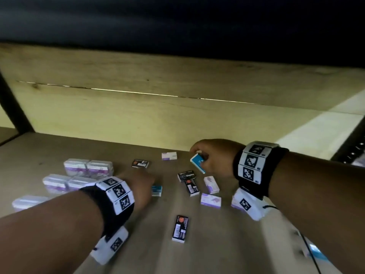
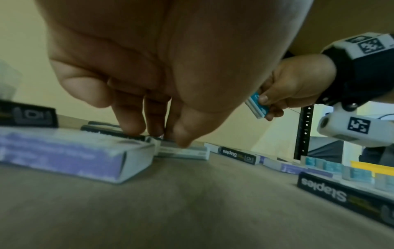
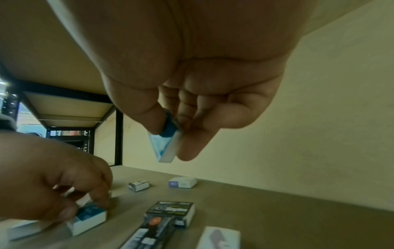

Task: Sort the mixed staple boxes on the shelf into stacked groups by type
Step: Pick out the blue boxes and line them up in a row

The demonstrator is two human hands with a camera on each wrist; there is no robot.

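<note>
Small staple boxes lie scattered on a brown shelf board (image 1: 217,244). My right hand (image 1: 199,157) is raised above the back of the shelf and pinches a blue box (image 1: 198,163) between thumb and fingers; the same blue box (image 3: 168,139) hangs tilted in the right wrist view. My left hand (image 1: 147,185) reaches down to a second blue box (image 1: 157,190) lying on the board, its thumb and fingers curled round that box (image 3: 89,217). Black boxes (image 1: 180,228) and purple boxes (image 1: 210,200) lie loose between and in front of my hands.
Shrink-wrapped packs of purple boxes (image 1: 88,168) sit in rows at the left. The wooden back wall (image 1: 177,119) stands close behind, and a black upright (image 1: 15,107) at the far left. More blue boxes (image 2: 332,166) stand at the far right.
</note>
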